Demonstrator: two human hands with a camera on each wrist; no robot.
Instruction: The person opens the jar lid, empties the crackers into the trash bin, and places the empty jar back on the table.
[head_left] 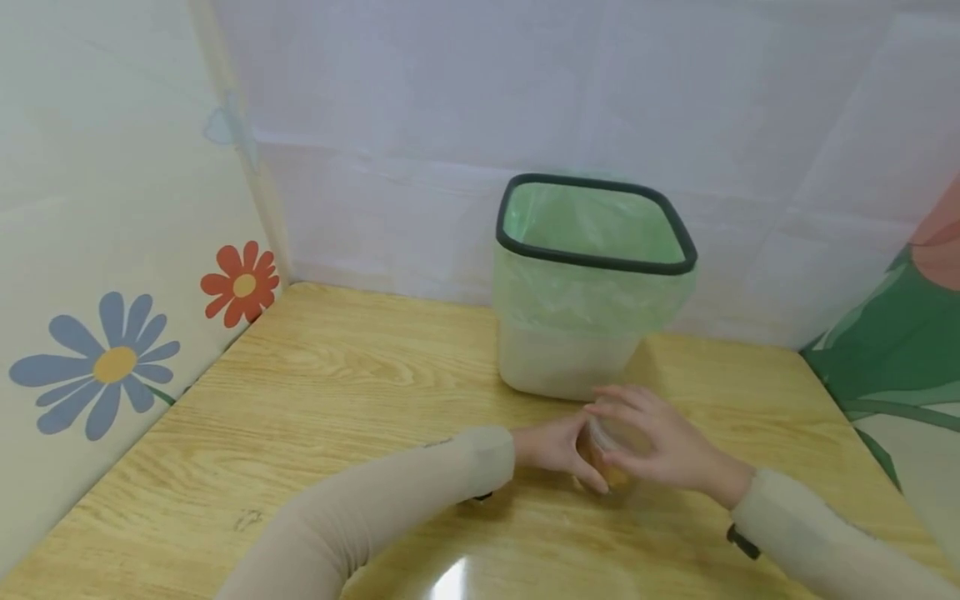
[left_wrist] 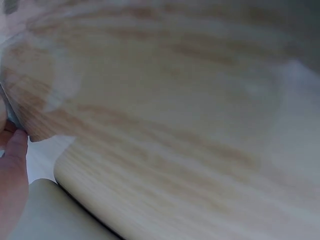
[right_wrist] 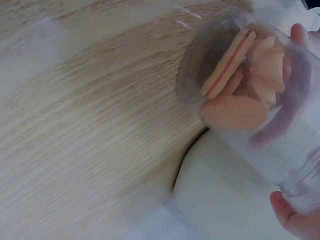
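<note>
A clear jar (right_wrist: 240,112) sits between my two hands, near the front of the bin. Inside it are several orange-brown biscuits (right_wrist: 235,112), one of them a sandwich with a reddish filling. From its left side my left hand (head_left: 551,446) grips the jar, thumb toward me. My right hand (head_left: 663,433) holds it from the right, with fingers bent over its upper part and slightly blurred. In the right wrist view the jar looks tilted, its ridged neck toward the lower right and fingers around it. Much of the jar is hidden by the hands in the head view.
A pale bin (head_left: 558,367) with a dark rim (head_left: 600,260) and a green liner (head_left: 592,300) stands just behind the hands on the wood-grain table (head_left: 360,358). Pale sheeting (head_left: 390,100) backs the table, and flower-printed panels (head_left: 112,208) flank it on both sides.
</note>
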